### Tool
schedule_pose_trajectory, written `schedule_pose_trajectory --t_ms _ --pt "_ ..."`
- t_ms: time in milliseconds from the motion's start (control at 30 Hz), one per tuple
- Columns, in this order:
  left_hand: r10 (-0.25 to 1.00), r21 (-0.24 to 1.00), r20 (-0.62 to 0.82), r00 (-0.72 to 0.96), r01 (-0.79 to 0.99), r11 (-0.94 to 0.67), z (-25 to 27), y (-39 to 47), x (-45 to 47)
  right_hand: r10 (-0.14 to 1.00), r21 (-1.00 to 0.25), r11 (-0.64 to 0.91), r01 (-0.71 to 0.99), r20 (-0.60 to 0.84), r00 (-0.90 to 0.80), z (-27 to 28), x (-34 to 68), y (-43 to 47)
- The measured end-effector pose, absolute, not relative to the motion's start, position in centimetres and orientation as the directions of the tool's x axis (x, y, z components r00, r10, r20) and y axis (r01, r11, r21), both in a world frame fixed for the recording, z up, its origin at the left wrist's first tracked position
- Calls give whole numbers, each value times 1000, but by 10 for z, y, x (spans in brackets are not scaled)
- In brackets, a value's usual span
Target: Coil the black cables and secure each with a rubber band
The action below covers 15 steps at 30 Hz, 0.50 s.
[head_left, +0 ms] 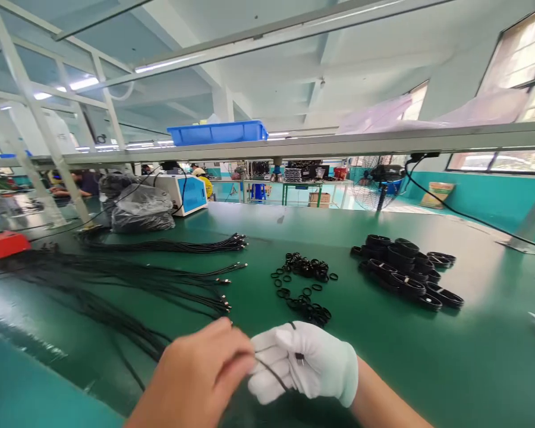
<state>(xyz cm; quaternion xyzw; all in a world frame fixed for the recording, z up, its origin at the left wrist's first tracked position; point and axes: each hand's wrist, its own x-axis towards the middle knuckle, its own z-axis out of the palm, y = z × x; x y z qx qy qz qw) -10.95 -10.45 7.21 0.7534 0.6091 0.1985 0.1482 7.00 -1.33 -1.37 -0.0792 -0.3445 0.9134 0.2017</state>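
My left hand (200,368), bare and a little blurred, pinches a thin black cable (270,370). In a white glove, my right hand (312,359) is curled around that same cable, whose small black end shows at the palm. Both hands are close together at the front edge of the green table. Just beyond them lie loose black rings (310,267) in two small heaps. To the left, bunches of straight black cables (160,273) stretch out with their metal plugs pointing right. Coiled black cables (401,267) are piled on the right.
A red block (4,245) stands at the far left. Behind the cables are a clear plastic bag (142,205) with dark contents and a white-and-blue machine (189,193). Overhead, a shelf (294,144) spans the table, bearing a blue tray (218,133).
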Motion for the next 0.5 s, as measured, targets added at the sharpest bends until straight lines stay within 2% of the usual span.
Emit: schedule_pose_trajectory --t_ms 133,267,367,500 --pt "986 612 122 118 772 -168 91 -68 -119 273 -684 -704 -190 -14 -962 -9 65 -30" --pt "986 689 113 123 705 -167 78 -46 -123 236 -671 -725 -155 -32 -971 -10 56 -40" --pt "985 703 95 141 691 -167 58 -36 -118 315 -626 -740 -244 -3 -949 -4 53 -42" --pt "975 715 23 223 678 -172 19 -46 -99 521 -535 -680 -501 127 -844 15 57 -32"
